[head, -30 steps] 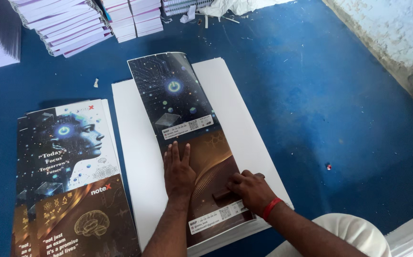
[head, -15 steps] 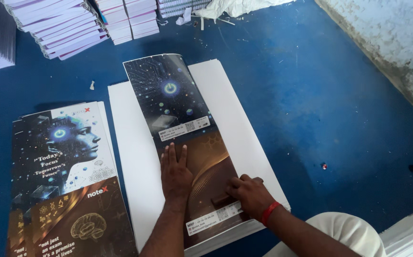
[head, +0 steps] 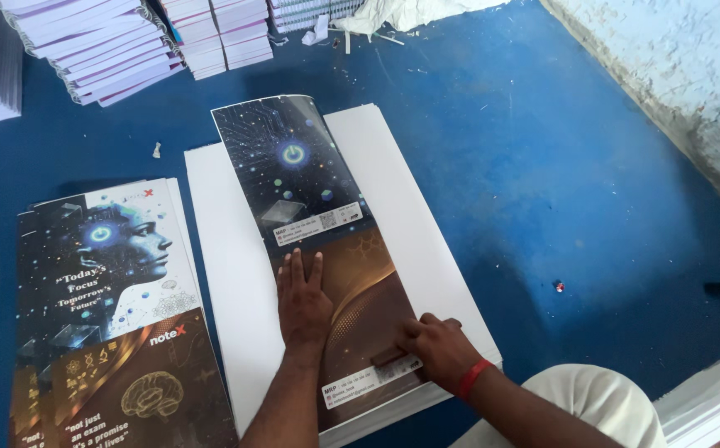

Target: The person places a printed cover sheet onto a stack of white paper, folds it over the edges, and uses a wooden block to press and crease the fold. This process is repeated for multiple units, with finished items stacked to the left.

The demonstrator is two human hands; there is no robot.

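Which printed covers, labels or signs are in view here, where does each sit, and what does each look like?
Folded cover sheet: on the white sheet stack, long strip, dark starry upper half, brown lower half; left hand flat on it, right hand at its near edge.
White label: mid-strip, small slanted rectangle.
Second white label: near end, beside the right hand.
Cover pile: left on the blue floor, blue profile above, brown below.

This looks like a small notebook bindery or print workshop. Work goes on low down on a blue floor beside a rough, stained wall. Ahead of the fingers stand stacks of bound notebooks; left of them lies a pile of printed covers, and under them a stack of white sheets.
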